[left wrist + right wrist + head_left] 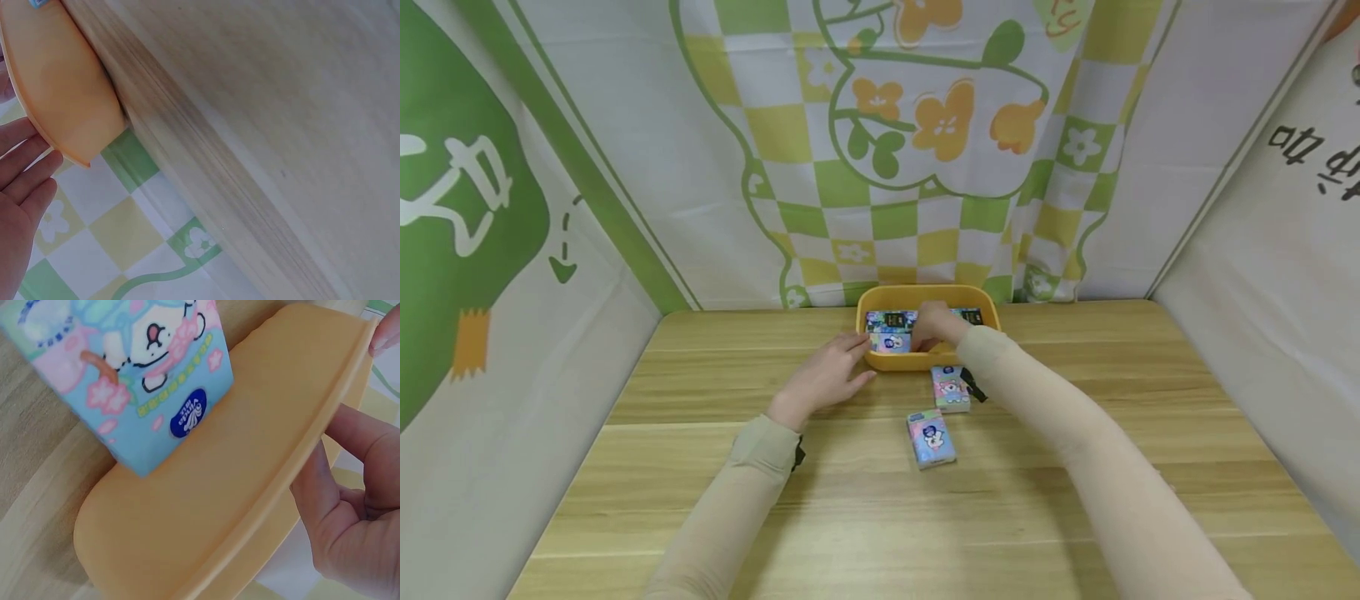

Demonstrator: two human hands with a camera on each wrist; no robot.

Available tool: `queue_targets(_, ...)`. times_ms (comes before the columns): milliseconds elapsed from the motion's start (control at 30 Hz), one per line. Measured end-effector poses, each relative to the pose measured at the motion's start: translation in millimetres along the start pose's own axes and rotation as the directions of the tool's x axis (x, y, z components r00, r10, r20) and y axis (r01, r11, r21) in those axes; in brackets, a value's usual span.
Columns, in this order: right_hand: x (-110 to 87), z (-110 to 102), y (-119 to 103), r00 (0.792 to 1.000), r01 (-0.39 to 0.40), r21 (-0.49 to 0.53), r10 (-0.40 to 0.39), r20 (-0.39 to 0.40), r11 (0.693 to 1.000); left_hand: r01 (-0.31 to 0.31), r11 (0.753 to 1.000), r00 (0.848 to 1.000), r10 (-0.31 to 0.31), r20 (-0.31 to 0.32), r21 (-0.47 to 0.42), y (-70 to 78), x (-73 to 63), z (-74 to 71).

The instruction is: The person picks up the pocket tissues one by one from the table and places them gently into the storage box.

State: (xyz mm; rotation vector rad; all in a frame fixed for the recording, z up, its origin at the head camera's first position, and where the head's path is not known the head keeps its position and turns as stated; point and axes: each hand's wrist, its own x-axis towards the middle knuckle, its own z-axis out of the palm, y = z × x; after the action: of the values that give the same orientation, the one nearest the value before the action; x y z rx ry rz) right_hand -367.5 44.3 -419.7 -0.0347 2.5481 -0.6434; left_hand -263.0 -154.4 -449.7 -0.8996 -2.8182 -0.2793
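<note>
A yellow plastic bin [898, 362] stands at the table's back edge, with several small printed tissue packs [891, 342] inside. My right hand [936, 323] reaches down into the bin; in the right wrist view its thumb and fingers [319, 506] go over the rim, and their tips are hidden behind the wall. My left hand [823, 375] rests its extended fingers against the bin's left end, also seen in the left wrist view on the rim [47, 134]. In front of the bin lie two tissue packs: one pink and blue [951, 390] close to its wall, another [931, 439] nearer me.
The wooden table [700, 467] extends to both sides of the bin and in front. Behind it hangs a green-and-yellow checked cloth [820, 221]. White printed cloth walls [1262, 250] close off the left and right sides.
</note>
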Motion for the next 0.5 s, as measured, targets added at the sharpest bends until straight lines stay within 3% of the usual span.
queue_targets(233, -13.5, -6, 3, 0.996, 0.084, 0.040, -0.083, -0.013, 0.996, -0.009, 1.000, 1.000, 0.009, -0.009, 0.008, 0.9, 0.2, -1.9)
queue_targets(500, -37.1, -14, 11, 0.976, 0.217, 0.101, -0.216, -0.022, 0.971, -0.006, 1.000, 1.000, 0.006, -0.014, 0.009, 1.4, 0.0, -0.4)
